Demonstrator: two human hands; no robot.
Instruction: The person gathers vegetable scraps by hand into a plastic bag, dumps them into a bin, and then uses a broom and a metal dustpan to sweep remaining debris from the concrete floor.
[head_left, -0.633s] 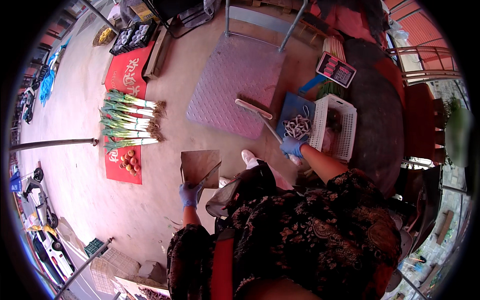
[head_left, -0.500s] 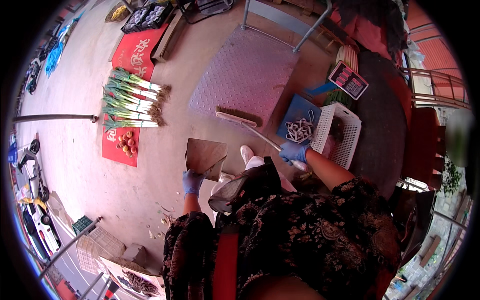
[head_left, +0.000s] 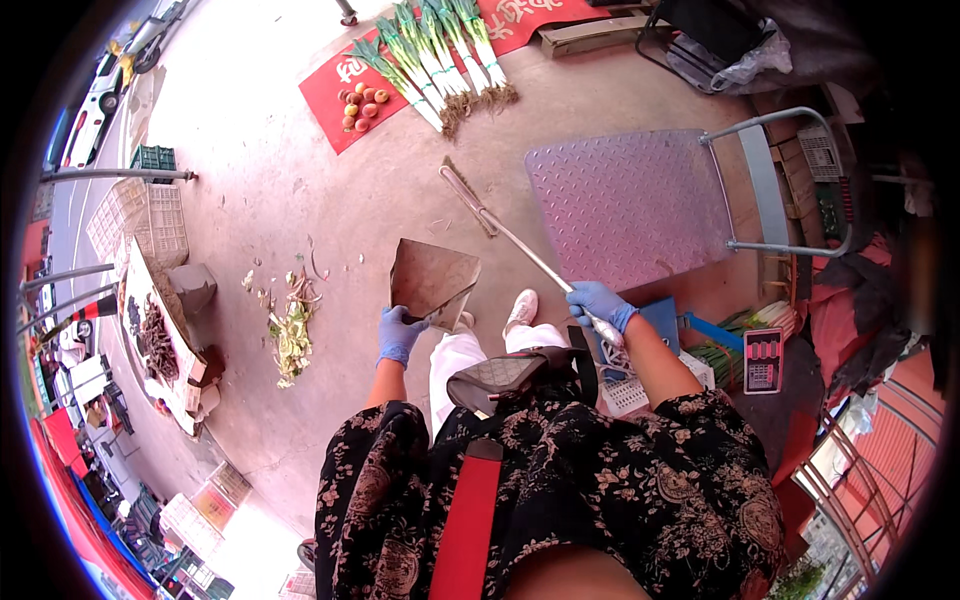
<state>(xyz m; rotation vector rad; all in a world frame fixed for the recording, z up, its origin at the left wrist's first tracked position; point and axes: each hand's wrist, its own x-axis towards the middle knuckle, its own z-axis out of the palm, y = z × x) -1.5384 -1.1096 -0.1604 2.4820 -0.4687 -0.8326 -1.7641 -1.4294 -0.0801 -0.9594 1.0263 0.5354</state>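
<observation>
My gloved left hand (head_left: 398, 335) is closed around the near edge of a dustpan (head_left: 432, 275). My gloved right hand (head_left: 603, 305) is wrapped round the handle of a broom (head_left: 467, 196), whose head lies between dustpan and leeks (head_left: 430, 60); I can't tell whether its bristles touch the floor (head_left: 345, 220). Leafy scraps (head_left: 291, 340) lie left of the dustpan. Pale characters show on the red mat (head_left: 328, 108) either side of the leeks; the keypad display (head_left: 763, 360) right of my right forearm has markings too small to read.
</observation>
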